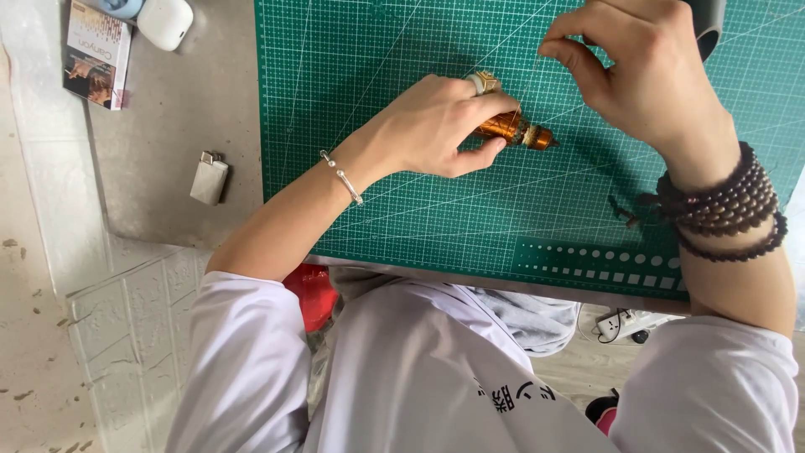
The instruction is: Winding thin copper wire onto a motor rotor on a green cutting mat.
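At the top left corner of your view, a small flat rectangular cardboard pack [96, 54] lies on the grey table surface, well to the left of the green cutting mat [402, 210]. Its face is white with brown and orange printing, and one narrow edge shows pink. Just beside its upper right corner sits a rounded white plastic case [165, 21]. You have no signs or screens in view.

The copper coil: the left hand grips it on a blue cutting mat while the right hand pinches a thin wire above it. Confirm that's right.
Not quite: the cutting mat is green, not blue, as the head view shows. The rest holds: the left hand grips the copper coil on the mat, and the right hand pinches a thin wire above it.
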